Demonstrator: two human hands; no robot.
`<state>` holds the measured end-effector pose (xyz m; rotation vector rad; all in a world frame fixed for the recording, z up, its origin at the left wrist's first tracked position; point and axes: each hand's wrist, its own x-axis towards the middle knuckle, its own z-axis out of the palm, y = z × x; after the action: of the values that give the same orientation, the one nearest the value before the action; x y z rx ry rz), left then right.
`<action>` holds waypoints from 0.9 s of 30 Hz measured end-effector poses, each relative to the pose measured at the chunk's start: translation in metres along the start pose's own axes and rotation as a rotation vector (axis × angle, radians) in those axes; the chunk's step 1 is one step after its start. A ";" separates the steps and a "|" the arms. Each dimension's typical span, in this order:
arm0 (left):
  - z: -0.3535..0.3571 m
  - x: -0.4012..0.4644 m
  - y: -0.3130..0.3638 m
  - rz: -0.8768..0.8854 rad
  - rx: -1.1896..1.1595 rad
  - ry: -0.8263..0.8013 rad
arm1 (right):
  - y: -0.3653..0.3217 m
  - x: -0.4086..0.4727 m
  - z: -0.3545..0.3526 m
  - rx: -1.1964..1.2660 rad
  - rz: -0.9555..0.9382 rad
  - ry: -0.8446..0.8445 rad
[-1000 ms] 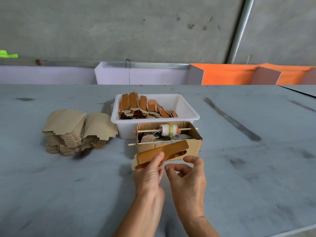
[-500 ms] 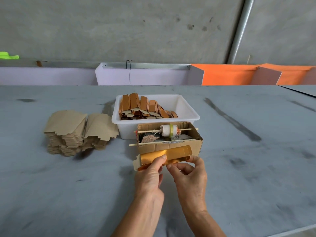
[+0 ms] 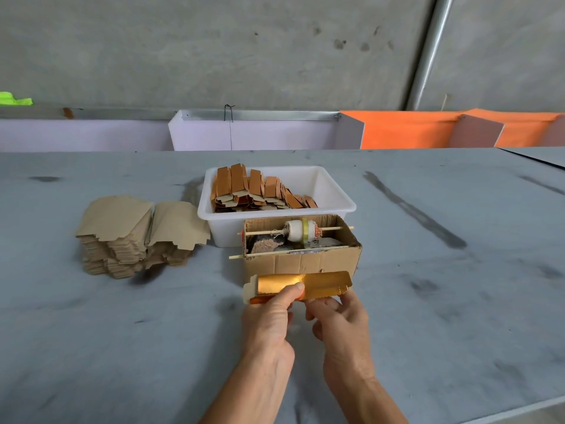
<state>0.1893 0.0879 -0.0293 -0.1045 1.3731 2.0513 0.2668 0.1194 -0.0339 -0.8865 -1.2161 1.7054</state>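
both hands are closed on one piece: the left hand (image 3: 269, 316) pinches the gold card blank (image 3: 324, 286) with its thumb pressed flat on the shiny face, and the right hand (image 3: 339, 322) holds the lower right edge with curled fingers tucked under it. the blank is held just above the bench (image 3: 122, 347), right in front of the cardboard box (image 3: 305, 263) and seemingly almost touching its front wall.

the main risk, as i judge it, is a bad fold. the left part already curves under the thumb, and if the hands press unevenly the crease could land off its score line and leave a skewed sleeve. the thumb on the foil could also leave a dent or smear in the mirror finish. the small tab at the left end sticks out unsupported and might bend or tear if it catches.

closeness to the box is the other worry: a push forward could knock the blank's top edge into it and shake the roller (image 3: 301, 231) on its thin stick. whether that roller is wet i cannot tell. the white tub (image 3: 336, 191) of folded pieces (image 3: 253, 191) and the stack of brown blanks (image 3: 128, 234) lie well clear.
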 end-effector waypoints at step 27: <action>-0.006 -0.005 0.003 -0.118 -0.014 -0.199 | -0.013 0.010 0.004 0.197 0.342 0.153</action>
<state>0.1894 0.0798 -0.0276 0.0127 1.2025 1.9184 0.2622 0.1295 -0.0213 -1.1275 -0.8121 1.9457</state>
